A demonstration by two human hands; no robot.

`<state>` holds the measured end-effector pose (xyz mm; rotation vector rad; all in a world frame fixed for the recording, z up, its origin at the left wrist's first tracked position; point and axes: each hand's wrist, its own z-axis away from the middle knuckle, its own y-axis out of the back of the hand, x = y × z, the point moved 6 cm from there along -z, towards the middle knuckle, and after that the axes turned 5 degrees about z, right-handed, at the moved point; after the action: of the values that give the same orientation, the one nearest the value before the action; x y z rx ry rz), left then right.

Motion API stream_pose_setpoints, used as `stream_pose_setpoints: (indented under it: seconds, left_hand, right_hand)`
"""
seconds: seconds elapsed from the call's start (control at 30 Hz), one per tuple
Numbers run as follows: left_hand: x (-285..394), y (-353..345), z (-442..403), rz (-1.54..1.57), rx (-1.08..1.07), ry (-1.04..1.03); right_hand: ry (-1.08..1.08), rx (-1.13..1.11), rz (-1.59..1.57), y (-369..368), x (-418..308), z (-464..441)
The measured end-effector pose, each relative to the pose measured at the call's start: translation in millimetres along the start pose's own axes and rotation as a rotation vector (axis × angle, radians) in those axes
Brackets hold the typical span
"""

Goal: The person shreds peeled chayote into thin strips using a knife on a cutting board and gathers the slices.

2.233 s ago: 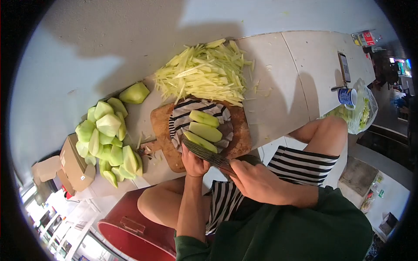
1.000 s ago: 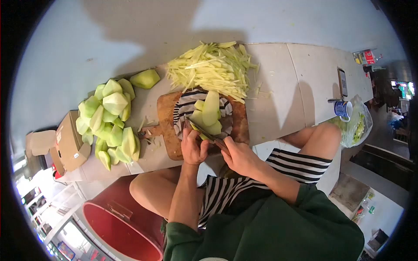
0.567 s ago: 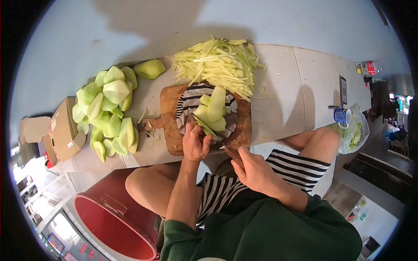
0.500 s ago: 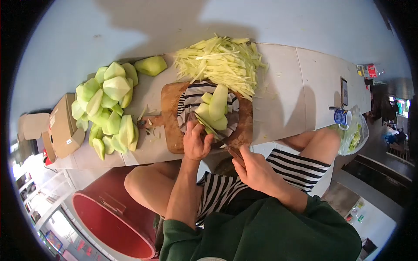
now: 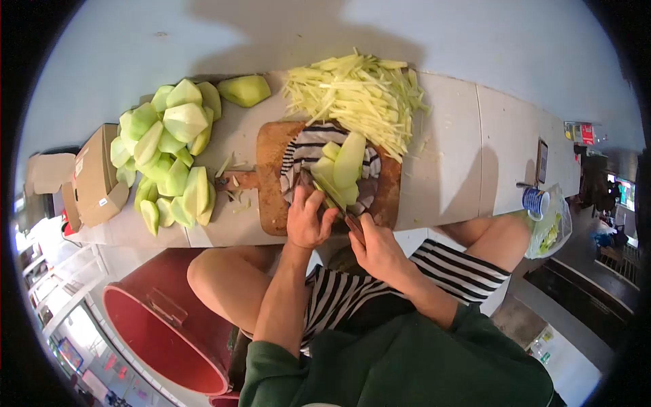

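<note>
My right hand (image 5: 380, 249) is closed around the handle of a knife (image 5: 354, 226), whose blade slants up and left against a pale green fruit slice (image 5: 325, 186). Bent fingers of my left hand (image 5: 310, 220) grip the lower end of that slice; the fingertips are partly hidden. Beyond the blade, several peeled pale green fruit pieces (image 5: 348, 160) lie on a striped cloth (image 5: 319, 136). Under the cloth is a wooden cutting board (image 5: 272, 152), with its handle pointing left. A heap of cut fruit strips (image 5: 359, 95) lies just behind the board.
Left of the board, peeled fruit pieces (image 5: 169, 142) are piled near a cardboard box (image 5: 98, 173). A red bin (image 5: 163, 319) stands below the counter (image 5: 444, 136). At right are a blue cup (image 5: 534, 202), a phone (image 5: 542, 161) and a plastic bag (image 5: 553, 234).
My right hand and the knife have shifted up and left, closer to my left hand. My left hand stays on the slice. The whole view has shifted slightly.
</note>
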<state>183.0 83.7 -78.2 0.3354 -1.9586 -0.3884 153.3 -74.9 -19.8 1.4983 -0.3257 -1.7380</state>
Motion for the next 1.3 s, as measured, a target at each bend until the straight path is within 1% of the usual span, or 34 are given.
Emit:
stream_pose_setpoints:
  seconds: [0.03,0.07,0.1,0.17,0.23,0.3,0.37,0.4,0.47,0.5,0.57,0.63,0.7,0.73,0.77,0.83,0.87,0.93,0.97,1.0,1.03,1.07,1.1,1.17,1.2,1.23,1.3]
  left_hand:
    - [5,1,8,0.013,-0.016,-0.004]
    - [-1,-2,15,0.011,-0.037,0.040]
    - [-1,-2,10,0.005,-0.034,0.017]
    - [2,0,10,0.017,-0.022,0.049]
    - [4,-2,10,0.007,-0.013,0.002]
    - [4,0,9,0.020,0.005,0.044]
    - [7,1,6,0.016,0.020,0.019]
    - [9,2,6,0.017,0.034,0.009]
    - [10,2,6,0.025,0.032,0.011]
    - [9,2,6,0.032,0.031,0.024]
    - [9,1,6,0.017,0.024,0.022]
    - [14,1,3,0.000,0.017,0.024]
    - [15,-1,2,-0.064,0.001,0.123]
    - [17,-2,0,-0.102,0.005,0.158]
    - [21,-4,-2,-0.107,0.011,0.146]
    - [27,-6,-3,-0.205,0.087,0.150]
    - [31,-5,-6,-0.209,0.089,0.143]
    - [46,-9,-19,-0.451,-0.083,0.072]
    - [51,-8,-28,-0.456,-0.086,0.066]
    - [59,-17,-39,-0.532,-0.195,-0.070]
    - [65,-27,-50,-0.608,-0.300,-0.207]
    - [52,-40,-57,-0.632,-0.467,-0.120]
    - [49,-43,-66,-0.638,-0.470,-0.124]
    - [43,-52,-80,-0.724,-0.570,-0.134]
    - [44,-53,-85,-0.730,-0.623,-0.064]
    - [44,-54,-85,-0.735,-0.632,-0.068]
    - [40,-53,-85,-0.746,-0.610,-0.068]
  right_hand:
    - [-0.016,0.036,-0.019,0,-1,10]
    - [-0.067,-0.017,-0.077,-1,3,11]
    - [-0.052,0.003,-0.077,3,5,7]
    - [-0.070,-0.030,-0.089,2,10,11]
    - [-0.043,-0.014,-0.083,9,12,12]
    - [-0.010,-0.001,-0.077,17,6,13]
    - [-0.092,-0.045,-0.167,25,1,18]
    - [-0.088,-0.036,-0.166,29,-2,22]
    - [-0.007,0.083,-0.114,42,-10,27]
    - [0.001,0.094,-0.112,45,-11,31]
    - [0.010,0.215,-0.124,58,-9,39]
    - [0.030,0.234,-0.161,72,-10,48]
    - [-0.042,0.243,-0.104,78,4,59]
    - [-0.051,0.261,-0.129,82,8,67]
    - [-0.040,0.269,-0.130,85,11,73]
    - [-0.050,0.287,-0.151,89,24,89]
    - [-0.090,0.260,-0.138,86,37,98]
    - [-0.095,0.284,-0.189,86,50,111]
    - [-0.110,0.298,-0.239,86,57,117]
    - [-0.154,0.269,-0.237,83,66,122]
    - [-0.151,0.272,-0.242,78,74,124]
    - [-0.121,0.327,-0.235,74,81,125]
    - [-0.093,0.383,-0.230,74,84,127]
    - [-0.089,0.389,-0.264,78,79,128]
    - [-0.086,0.390,-0.291,80,78,128]
    - [-0.090,0.394,-0.300,79,82,130]
    - [-0.119,0.331,-0.278,73,93,130]
